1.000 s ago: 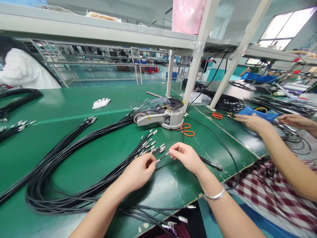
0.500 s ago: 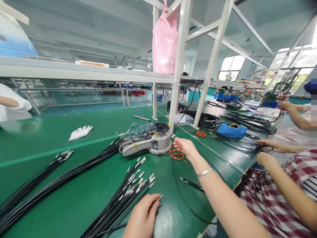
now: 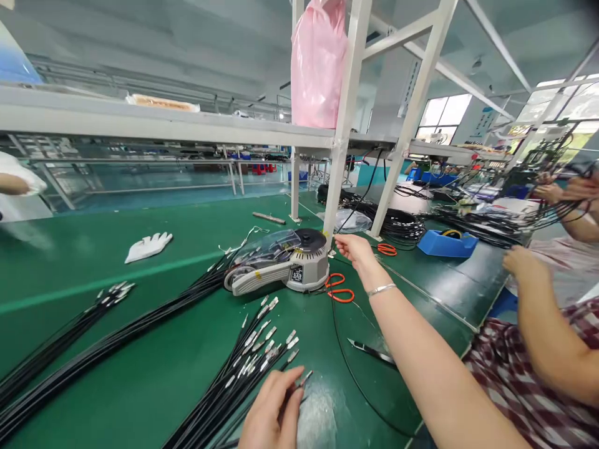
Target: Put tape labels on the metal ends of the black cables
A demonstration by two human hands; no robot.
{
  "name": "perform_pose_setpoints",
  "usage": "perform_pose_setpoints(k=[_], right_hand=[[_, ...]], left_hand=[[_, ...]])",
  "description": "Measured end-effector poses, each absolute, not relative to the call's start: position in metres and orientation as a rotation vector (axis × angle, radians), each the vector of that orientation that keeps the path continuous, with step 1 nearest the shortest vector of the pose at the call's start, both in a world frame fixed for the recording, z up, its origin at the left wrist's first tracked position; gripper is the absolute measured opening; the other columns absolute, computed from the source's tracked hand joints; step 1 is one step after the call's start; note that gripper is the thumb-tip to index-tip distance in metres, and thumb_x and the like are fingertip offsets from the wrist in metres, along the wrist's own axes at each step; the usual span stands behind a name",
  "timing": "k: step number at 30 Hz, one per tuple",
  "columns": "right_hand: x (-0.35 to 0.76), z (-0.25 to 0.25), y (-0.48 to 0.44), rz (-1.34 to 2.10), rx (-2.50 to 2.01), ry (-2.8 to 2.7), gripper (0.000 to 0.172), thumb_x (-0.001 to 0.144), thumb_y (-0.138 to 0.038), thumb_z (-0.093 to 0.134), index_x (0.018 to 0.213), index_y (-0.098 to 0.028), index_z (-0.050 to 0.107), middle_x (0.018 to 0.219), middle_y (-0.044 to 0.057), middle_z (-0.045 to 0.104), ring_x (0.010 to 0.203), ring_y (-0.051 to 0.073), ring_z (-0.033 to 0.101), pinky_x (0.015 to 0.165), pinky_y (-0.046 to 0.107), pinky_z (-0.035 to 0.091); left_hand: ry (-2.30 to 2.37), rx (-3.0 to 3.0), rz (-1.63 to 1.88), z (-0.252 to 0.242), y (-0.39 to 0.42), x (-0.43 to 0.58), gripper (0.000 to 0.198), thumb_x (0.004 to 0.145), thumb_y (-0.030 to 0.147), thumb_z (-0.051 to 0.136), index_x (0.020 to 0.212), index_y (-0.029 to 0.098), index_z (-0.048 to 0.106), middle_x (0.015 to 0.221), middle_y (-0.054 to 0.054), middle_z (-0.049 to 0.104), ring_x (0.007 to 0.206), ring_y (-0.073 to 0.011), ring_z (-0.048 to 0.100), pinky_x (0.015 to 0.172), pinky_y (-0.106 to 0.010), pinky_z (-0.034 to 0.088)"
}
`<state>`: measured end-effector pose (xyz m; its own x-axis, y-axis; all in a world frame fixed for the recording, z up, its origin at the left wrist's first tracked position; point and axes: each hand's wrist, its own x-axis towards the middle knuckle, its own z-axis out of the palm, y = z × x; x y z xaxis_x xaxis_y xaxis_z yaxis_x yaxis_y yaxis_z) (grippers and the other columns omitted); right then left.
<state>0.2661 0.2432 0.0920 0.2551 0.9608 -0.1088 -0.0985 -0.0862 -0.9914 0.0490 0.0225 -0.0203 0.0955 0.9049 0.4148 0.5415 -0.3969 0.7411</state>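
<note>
My left hand [image 3: 276,408] is closed round a black cable near its metal tip [image 3: 306,377], low in the middle of the view. Just left of it lies a bundle of black cables [image 3: 210,399] with silver connector ends. My right hand [image 3: 354,248] reaches forward beside the round tape dispenser [image 3: 306,268], fingers pinched together; what they hold is too small to make out. Below that hand are orange-handled scissors [image 3: 340,293], and a cutter knife [image 3: 372,352] lies by my right forearm.
A white glove [image 3: 148,247] and two more cable bundles [image 3: 154,318] lie on the left. White shelf posts [image 3: 337,156] stand behind the dispenser. A blue tape holder [image 3: 448,243] sits at the right, near co-workers' arms [image 3: 547,312].
The view has shifted slightly. My right hand has moved a little forward, toward the shelf post. On the right, a co-worker has raised a bunch of black cables.
</note>
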Motion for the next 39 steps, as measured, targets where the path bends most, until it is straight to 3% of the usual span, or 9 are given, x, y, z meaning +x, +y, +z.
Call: perform_pose_setpoints(k=[4,11,21,39], right_hand=[[0.249,0.059,0.146,1.121,-1.217,-0.915,0.018,0.077,-0.031,0.067,0.081,-0.013,0.068,0.081,0.005,0.068,0.07,0.012,0.062,0.066,0.023,0.051],[0.198,0.005,0.0,1.248,-1.199,-0.902,0.024,0.074,-0.039,0.069,0.088,-0.02,0.075,0.087,0.007,0.074,0.079,0.021,0.067,0.075,0.034,0.055],[0.178,0.008,-0.009,1.227,-1.194,-0.845,0.024,0.073,-0.038,0.069,0.086,-0.019,0.075,0.084,0.005,0.075,0.073,0.02,0.069,0.072,0.033,0.058],[0.169,0.004,-0.01,1.171,-1.219,-0.892,0.022,0.077,-0.038,0.066,0.089,-0.022,0.075,0.092,0.004,0.073,0.085,0.022,0.067,0.082,0.034,0.055]], left_hand=[[1.517,1.944,1.33,-0.004,0.013,0.054,0.015,0.085,0.028,0.054,0.093,0.023,0.065,0.086,-0.001,0.07,0.076,-0.0154,0.067,0.069,-0.024,0.055],[1.546,1.972,1.439,0.009,0.003,0.06,0.01,0.084,0.018,0.055,0.089,0.021,0.063,0.08,0.0,0.069,0.07,-0.0118,0.065,0.067,-0.022,0.052],[1.422,2.089,1.504,0.013,-0.001,0.062,0.013,0.086,0.012,0.052,0.091,0.02,0.062,0.08,-0.001,0.068,0.071,-0.0109,0.064,0.069,-0.022,0.052],[1.364,2.142,1.566,0.012,-0.002,0.061,0.024,0.083,0.004,0.052,0.097,0.02,0.063,0.087,-0.001,0.064,0.076,-0.0089,0.062,0.071,-0.019,0.051]])
